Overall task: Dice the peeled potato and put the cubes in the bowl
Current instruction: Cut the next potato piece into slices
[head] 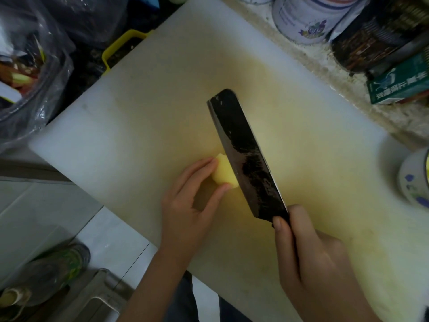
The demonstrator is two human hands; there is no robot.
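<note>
So there's just one chunk of peeled potato (224, 173) on the one big white cutting board (130, 117), sitting a bit below the middle of the frame. Left hand (190, 205) pinches it, with the fingers curled on its upper side and the thumb on the lower side. Right hand (311, 259), lower right, is wrapped round the handle of a single dark cleaver (246, 156), whose blade sits right against the potato's right side. One white bowl (414, 180) with blue flowers is cut off at the right edge, well apart from the potato. Up top there's one tin (306, 17), and there's one green box (401, 82) at upper right.
</note>
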